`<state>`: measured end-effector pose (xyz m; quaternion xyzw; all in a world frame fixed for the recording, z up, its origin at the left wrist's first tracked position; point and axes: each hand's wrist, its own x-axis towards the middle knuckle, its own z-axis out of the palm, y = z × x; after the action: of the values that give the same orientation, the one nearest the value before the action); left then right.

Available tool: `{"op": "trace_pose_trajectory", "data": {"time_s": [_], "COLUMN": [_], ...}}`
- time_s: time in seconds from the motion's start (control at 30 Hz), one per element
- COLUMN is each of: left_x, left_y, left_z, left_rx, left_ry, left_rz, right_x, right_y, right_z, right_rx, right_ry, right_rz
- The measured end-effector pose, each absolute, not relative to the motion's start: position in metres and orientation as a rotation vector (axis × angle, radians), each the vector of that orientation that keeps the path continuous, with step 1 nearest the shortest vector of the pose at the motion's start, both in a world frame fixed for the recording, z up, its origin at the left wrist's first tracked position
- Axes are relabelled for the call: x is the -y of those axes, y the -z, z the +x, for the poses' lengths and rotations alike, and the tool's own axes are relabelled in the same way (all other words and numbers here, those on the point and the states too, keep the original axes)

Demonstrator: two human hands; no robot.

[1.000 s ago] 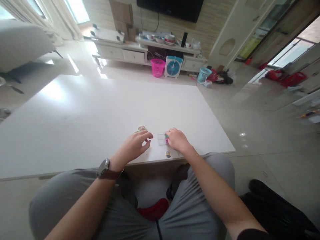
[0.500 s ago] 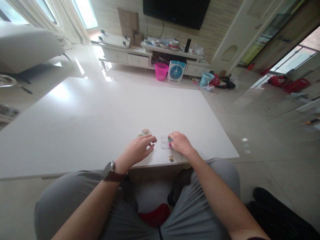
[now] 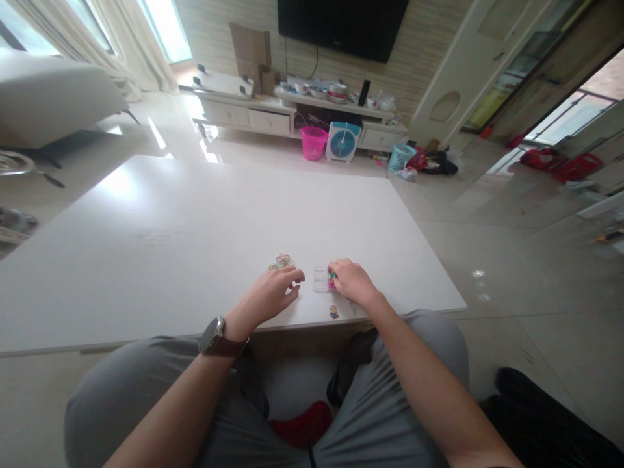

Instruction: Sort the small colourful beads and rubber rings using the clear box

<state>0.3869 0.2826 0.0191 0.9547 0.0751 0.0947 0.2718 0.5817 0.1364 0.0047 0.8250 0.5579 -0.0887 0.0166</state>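
The right hand (image 3: 351, 279)'s fingers are over the box (image 3: 320, 279)'s beads (image 3: 332, 279), grip hard to tell; the left (image 3: 275, 292) hovers, fingers apart, beside the rings (image 3: 281, 261)

Living room with wall-mounted television (image 3: 344, 26)

Round-faced watch (image 3: 212, 335), brown strap (image 3: 231, 347), gray trousers (image 3: 131, 377).

There is room to cross the tabletop (image 3: 195, 214) at centre left. Below centre, rings (image 3: 281, 262), a clear case (image 3: 320, 279) and a cartoon figure (image 3: 333, 312) obstruct.
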Motion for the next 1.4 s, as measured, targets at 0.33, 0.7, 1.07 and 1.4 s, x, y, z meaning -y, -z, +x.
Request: {"op": "trace_pose_trajectory", "data": {"time_s": [0.33,0.7,1.07,1.4], "left_x": [-0.283,-0.282,-0.279,-0.334], "left_y": [-0.02,-0.019,-0.024,-0.029], "left_z": [0.387,0.388,0.389,0.364], "left_rx": [-0.206,-0.168,-0.088,-0.751], "left_ry": [-0.241,-0.248,-0.351,-0.348], "left_rz": [2.551,2.503,2.438,2.489], "right_x": [-0.136,-0.133,-0.134,-0.128], "right_y": [-0.002,-0.02,-0.021,-0.035], "right_z": [0.586,0.564,0.534,0.545], "right_rx": [-1.776,-2.125,-2.254,-2.126], "right_ry": [0.288,0.822,1.29,0.728], "right_rz": [2.612,3.024,3.107,3.269]}}
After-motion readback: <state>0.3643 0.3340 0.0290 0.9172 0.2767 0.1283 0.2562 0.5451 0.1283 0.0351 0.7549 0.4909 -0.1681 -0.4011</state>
